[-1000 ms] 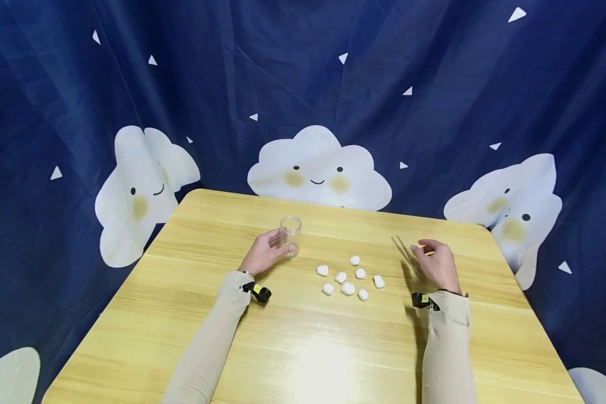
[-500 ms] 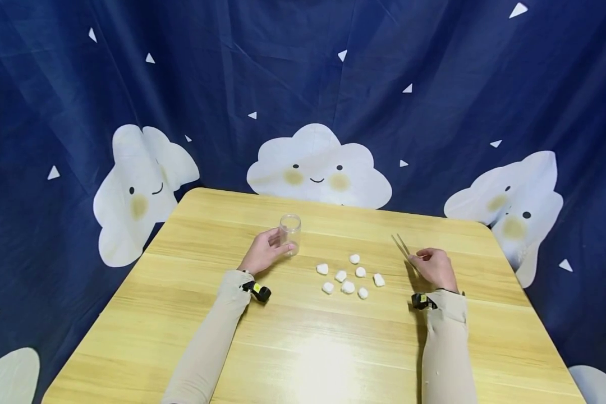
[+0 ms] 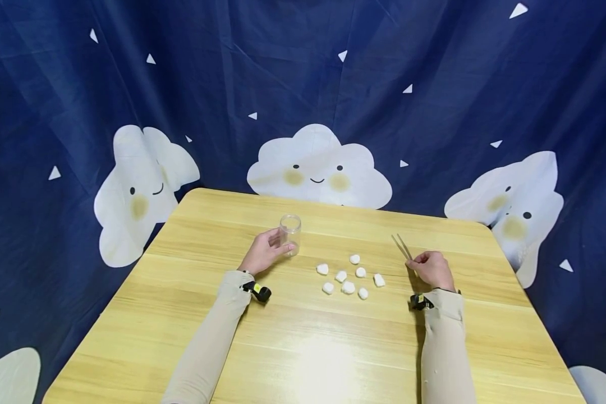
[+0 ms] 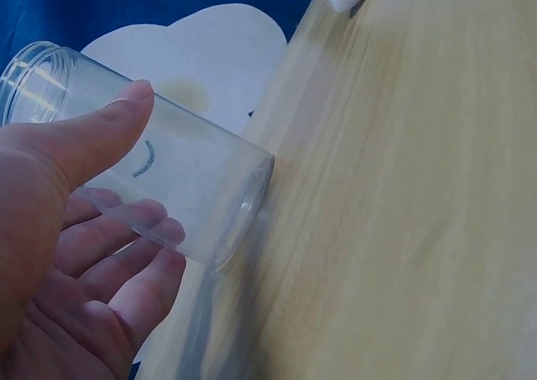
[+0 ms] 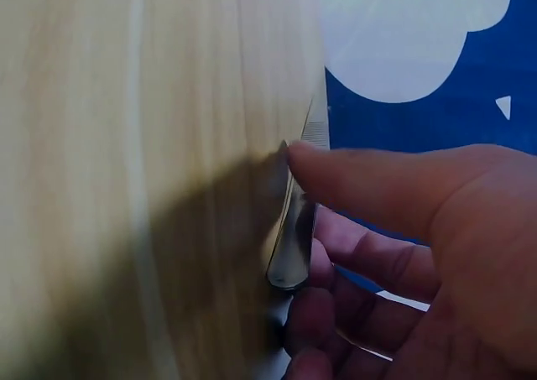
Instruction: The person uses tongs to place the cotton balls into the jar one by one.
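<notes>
The left hand (image 3: 264,253) lies on the light wooden table (image 3: 303,348) with its forearm stretched forward in a beige sleeve (image 3: 209,342). Its thumb and curled fingers (image 4: 126,237) wrap loosely round the lower wall of the clear, cylindrical plastic jar (image 3: 290,235), which stands upright on the table with its open mouth up; the left wrist view shows the thumb laid across the jar's side and the fingers under it.

To the right of the jar, a loose cluster of small white cotton balls (image 3: 349,278) lies on the table, apart from both hands. Further right of the jar, beyond the cotton balls, the right hand (image 3: 432,269) rests knuckles-up, its forearm running straight back toward the person. Its fingers are curled, and the thumb and fingertips pinch the rear end of the slim metal tweezers (image 3: 401,247). The right wrist view shows the thumb pressed on one blade and the fingers folded beneath the closed end. The tweezers' tips point away from the person, toward the table's far edge, and seem to lie low over the wood.
</notes>
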